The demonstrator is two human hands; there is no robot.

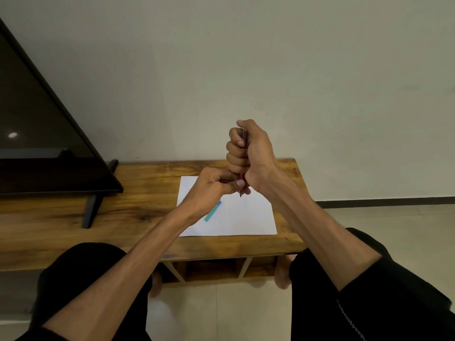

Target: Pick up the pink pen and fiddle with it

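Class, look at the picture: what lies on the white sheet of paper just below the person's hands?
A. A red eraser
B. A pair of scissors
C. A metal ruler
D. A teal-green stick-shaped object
D: a teal-green stick-shaped object lies on the white paper, partly hidden by the left forearm.

One pencil, one paper sheet, one teal stick (partly hidden), one television

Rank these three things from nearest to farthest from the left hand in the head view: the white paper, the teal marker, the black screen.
From the left hand:
1. White paper, directly under the hand.
2. Teal marker, on the paper beside the wrist; nearly level with the paper in closeness.
3. Black screen, far to the left on the wooden bench.
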